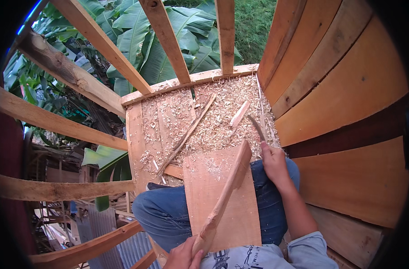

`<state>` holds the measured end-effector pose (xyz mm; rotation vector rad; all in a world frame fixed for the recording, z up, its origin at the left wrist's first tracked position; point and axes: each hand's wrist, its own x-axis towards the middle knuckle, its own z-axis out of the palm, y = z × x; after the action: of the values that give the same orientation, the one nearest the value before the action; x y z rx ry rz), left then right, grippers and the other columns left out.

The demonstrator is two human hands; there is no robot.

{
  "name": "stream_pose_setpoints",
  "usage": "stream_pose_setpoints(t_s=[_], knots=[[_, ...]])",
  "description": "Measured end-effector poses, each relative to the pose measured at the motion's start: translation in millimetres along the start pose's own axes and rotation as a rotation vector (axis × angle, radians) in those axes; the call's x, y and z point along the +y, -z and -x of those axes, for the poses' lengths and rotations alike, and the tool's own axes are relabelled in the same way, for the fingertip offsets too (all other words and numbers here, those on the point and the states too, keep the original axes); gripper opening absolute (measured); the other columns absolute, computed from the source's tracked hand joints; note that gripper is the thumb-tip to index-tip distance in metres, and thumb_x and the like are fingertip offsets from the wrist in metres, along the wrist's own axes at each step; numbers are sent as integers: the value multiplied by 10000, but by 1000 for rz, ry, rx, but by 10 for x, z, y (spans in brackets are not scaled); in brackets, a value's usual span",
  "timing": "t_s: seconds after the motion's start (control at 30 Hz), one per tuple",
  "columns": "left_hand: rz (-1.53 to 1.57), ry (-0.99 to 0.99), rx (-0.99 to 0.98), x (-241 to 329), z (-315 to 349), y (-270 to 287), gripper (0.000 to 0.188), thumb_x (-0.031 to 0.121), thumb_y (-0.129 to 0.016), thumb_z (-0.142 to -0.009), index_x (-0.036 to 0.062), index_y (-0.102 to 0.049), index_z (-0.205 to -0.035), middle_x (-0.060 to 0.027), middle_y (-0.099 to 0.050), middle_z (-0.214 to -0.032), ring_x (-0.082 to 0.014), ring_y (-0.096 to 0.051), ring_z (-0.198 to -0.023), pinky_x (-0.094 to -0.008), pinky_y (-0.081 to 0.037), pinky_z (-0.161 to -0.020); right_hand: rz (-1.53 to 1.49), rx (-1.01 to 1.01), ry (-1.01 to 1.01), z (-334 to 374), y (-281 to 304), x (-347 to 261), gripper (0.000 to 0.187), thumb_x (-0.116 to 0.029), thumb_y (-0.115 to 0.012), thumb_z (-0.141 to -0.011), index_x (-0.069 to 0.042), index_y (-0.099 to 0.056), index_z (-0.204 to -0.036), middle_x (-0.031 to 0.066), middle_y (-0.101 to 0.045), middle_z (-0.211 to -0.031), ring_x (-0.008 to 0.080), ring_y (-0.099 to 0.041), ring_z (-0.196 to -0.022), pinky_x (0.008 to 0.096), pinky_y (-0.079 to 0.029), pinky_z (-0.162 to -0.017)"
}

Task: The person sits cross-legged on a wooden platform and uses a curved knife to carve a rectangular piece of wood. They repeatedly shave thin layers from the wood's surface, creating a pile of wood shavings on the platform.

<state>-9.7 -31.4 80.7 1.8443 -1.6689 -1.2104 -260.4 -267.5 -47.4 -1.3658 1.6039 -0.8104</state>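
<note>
My left hand [183, 255] is wrapped round the near end of a long, partly carved piece of wood [225, 193]. The piece slants up and to the right across a flat wooden board [209, 179] that lies over my lap. To the right of the board, my right hand [274, 161] grips a knife with a curved dark blade [257, 127]. The blade points up and to the left, apart from the carved wood. Its handle is mostly hidden in my fist.
Shavings [218, 116] cover the plank floor beyond my knees. A short pale wood block [240, 114] and a long thin stick [188, 134] lie among them. A plank wall [343, 103] rises on the right; wooden rails [65, 188] border the left and far sides, with banana leaves [146, 45] outside.
</note>
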Motion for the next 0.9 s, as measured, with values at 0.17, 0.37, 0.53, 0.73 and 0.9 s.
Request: stream_pose_setpoints(t_s=[0.17,0.37,0.53,0.73,0.9], knots=[[-38,-15,19,27,-4,26,406,123,-589,-873,8,-486,-1248,-297,-612,-998,-487,-592,-931,-482,-490,-766,13,-95,310,345,19,-466,469,-376,-564,-969,43,-583,-759,154,-456,-541,197,-449,-489,347,-387,-488],[-3,36,10,77,-2,36,393,128,-589,-876,15,-491,-1240,-286,-613,-1003,-480,-590,-940,-477,-489,-771,196,-283,391,720,100,-559,401,-385,-650,-896,-9,-632,-758,165,-578,-608,335,-594,-546,371,-446,-486],[-14,2,6,124,-23,43,378,121,-590,-875,10,-502,-1225,-283,-609,-1014,-476,-591,-940,-469,-491,-774,408,-304,438,928,143,-540,390,-420,-670,-863,-50,-647,-742,127,-595,-603,305,-613,-547,374,-463,-480],[-19,21,6,152,19,20,371,125,-578,-879,10,-505,-1225,-273,-609,-1023,-467,-589,-947,-468,-490,-789,493,-19,310,516,267,-256,425,-398,-616,-911,-5,-631,-749,184,-544,-569,375,-596,-569,417,-432,-491],[-54,-19,0,150,70,26,394,140,-569,-885,19,-494,-1252,-266,-607,-1059,-458,-588,-962,-468,-490,-800,312,12,127,351,378,-381,444,-368,-598,-928,16,-580,-706,212,-511,-570,413,-580,-589,424,-412,-503]])
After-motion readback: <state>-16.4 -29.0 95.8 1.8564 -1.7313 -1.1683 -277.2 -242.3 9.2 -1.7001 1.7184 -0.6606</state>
